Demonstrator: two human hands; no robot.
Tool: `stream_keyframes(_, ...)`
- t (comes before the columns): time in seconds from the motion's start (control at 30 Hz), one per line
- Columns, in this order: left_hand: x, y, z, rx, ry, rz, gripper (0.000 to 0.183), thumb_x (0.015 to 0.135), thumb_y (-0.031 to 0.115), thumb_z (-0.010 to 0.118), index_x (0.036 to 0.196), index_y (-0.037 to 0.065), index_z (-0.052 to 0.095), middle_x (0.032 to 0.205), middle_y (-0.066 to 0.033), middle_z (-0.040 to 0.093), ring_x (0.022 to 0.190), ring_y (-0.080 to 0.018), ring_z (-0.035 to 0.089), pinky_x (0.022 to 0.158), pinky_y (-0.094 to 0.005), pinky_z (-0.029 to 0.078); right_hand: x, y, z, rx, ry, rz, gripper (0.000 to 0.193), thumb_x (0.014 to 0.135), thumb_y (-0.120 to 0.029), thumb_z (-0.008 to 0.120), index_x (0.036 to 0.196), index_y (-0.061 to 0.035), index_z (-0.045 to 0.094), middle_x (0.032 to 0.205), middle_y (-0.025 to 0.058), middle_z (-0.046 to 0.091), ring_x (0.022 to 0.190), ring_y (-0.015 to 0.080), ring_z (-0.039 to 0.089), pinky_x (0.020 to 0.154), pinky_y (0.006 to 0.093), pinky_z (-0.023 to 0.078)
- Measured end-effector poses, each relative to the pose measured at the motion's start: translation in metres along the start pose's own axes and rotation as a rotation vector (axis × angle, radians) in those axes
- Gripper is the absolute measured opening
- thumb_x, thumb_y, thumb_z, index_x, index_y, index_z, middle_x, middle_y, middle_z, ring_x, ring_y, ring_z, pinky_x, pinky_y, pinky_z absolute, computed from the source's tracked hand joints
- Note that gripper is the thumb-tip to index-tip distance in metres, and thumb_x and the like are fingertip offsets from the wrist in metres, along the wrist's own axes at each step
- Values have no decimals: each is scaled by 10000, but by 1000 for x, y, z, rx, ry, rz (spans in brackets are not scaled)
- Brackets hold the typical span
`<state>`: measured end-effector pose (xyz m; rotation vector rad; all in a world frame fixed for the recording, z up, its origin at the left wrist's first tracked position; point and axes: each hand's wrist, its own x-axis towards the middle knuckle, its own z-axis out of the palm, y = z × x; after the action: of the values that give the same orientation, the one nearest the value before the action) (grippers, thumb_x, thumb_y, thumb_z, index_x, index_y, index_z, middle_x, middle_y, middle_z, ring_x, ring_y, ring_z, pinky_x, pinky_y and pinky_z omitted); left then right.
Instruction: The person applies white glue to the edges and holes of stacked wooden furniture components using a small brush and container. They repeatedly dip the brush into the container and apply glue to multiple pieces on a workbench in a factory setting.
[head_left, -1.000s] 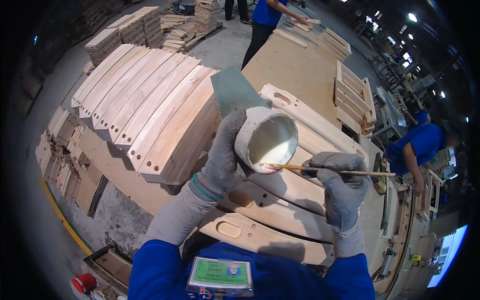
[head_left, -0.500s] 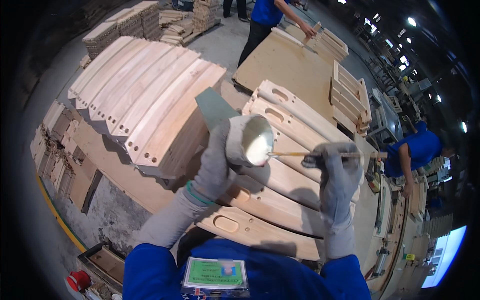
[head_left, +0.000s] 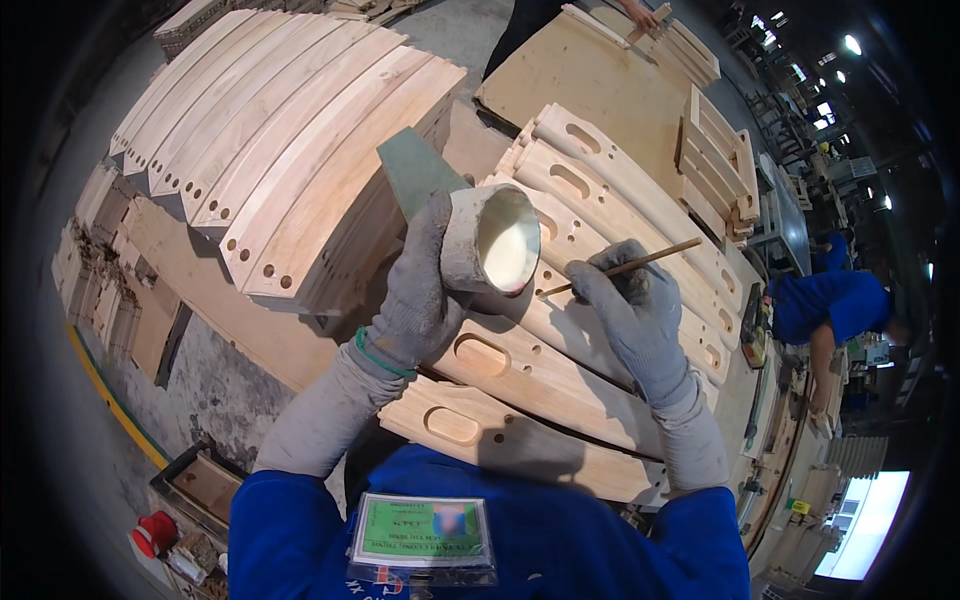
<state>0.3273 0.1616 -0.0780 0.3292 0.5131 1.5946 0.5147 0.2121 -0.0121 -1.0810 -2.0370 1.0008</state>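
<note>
My left hand, in a grey glove, is closed around a pale cup tilted toward me. White liquid, like glue, lies inside it. A flat grey-green piece shows beyond that hand; whether it joins the cup I cannot tell. My right hand, also gloved, pinches a thin wooden stick. The stick's lower tip is just right of the cup, over a curved wooden slat near its small holes; contact is unclear. Several such slats with oval slots lie side by side beneath both hands.
A stack of curved boards with drilled ends stands at left. Beyond the slats is a brown tabletop with slatted wooden frames at its right. One co-worker leans in at right; another person's hand is at the far table.
The stick has moved from the cup's rim down to the slat, and its angle is steeper. My right hand has shifted left. The cup has risen slightly in the view, which itself has shifted.
</note>
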Motion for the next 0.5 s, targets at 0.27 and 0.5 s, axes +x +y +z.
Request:
stream_keyframes(0.27, 1, -2, 0, -8, 29, -3, 567, 975, 473, 276, 1287, 27, 434, 1199, -132, 543, 1099, -239, 562, 909, -380, 509, 13, 1, -4, -20, 43, -14, 159, 828, -173, 648, 858, -17, 649, 667, 81, 574, 569, 147, 521, 532, 271, 424)
stream_keyframes(0.5, 0, -1, 1, -12, 33, -5, 575, 973, 474, 281, 1297, 23, 428, 1222, -132, 532, 1104, -246, 559, 914, -378, 504, 13, 9, 0, -71, 33, -27, 174, 827, -168, 659, 810, -4, 604, 638, 91, 580, 548, 158, 519, 527, 274, 428)
